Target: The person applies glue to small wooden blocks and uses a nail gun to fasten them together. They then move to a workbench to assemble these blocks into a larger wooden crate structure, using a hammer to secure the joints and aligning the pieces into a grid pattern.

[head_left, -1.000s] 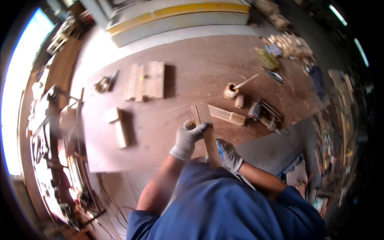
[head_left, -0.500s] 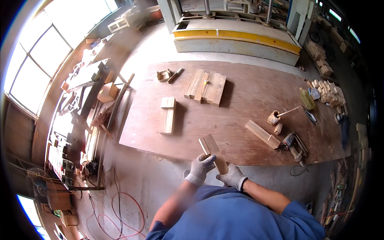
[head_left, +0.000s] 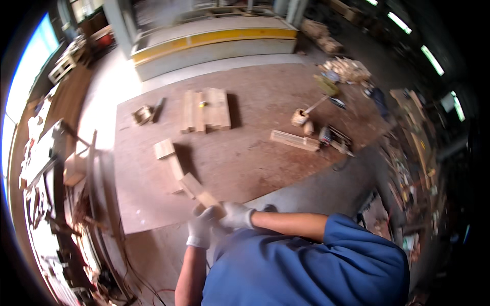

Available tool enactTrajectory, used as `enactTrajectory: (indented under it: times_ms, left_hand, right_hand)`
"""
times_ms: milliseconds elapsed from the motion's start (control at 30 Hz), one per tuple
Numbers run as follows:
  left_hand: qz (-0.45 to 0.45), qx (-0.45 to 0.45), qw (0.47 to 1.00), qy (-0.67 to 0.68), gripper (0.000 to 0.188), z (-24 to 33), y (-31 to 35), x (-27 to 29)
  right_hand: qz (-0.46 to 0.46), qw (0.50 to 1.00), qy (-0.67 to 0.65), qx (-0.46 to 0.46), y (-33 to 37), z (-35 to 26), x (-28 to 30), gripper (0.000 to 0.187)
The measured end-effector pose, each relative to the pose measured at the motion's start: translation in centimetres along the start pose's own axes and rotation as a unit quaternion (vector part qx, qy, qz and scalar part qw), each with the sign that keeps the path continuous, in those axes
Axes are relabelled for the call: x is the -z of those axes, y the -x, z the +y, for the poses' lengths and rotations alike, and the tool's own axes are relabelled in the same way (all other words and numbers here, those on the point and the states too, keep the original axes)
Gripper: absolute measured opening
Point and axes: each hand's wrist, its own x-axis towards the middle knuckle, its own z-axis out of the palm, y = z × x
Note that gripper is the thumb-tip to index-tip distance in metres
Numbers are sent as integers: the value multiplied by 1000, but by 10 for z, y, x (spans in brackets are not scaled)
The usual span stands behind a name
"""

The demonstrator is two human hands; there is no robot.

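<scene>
Clasping a pale wooden block [head_left: 201,191], left hand [head_left: 200,227] and right hand [head_left: 238,215] gloved, fingers [head_left: 228,208] gripping its near end.

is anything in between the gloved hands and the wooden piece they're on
Nothing visible: the left hand and the right hand are both at the near end of the wooden piece, though blur hides the fingers. The small wooden block sits beyond its far end, over the table, not between them.

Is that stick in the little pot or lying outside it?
In: the stick slants up from the mouth of the pot, lower end hidden.
</scene>
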Motion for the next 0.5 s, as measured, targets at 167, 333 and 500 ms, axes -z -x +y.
enactTrajectory:
  times_ms: [167,333,500]
  left_hand:
    - [-40,34,997,-64,24,-14,-34,1]
    - [-24,51,996,-67,25,-6,-48,-28]
    - [30,89,990,-105,27,-7,-67,-46]
  right_hand:
    - [-8,999,-41,-29,12,36,18,60]
    - [74,991,-55,-101,19,57,101,45]
    - [327,926,81,-170,25,123,250,71]
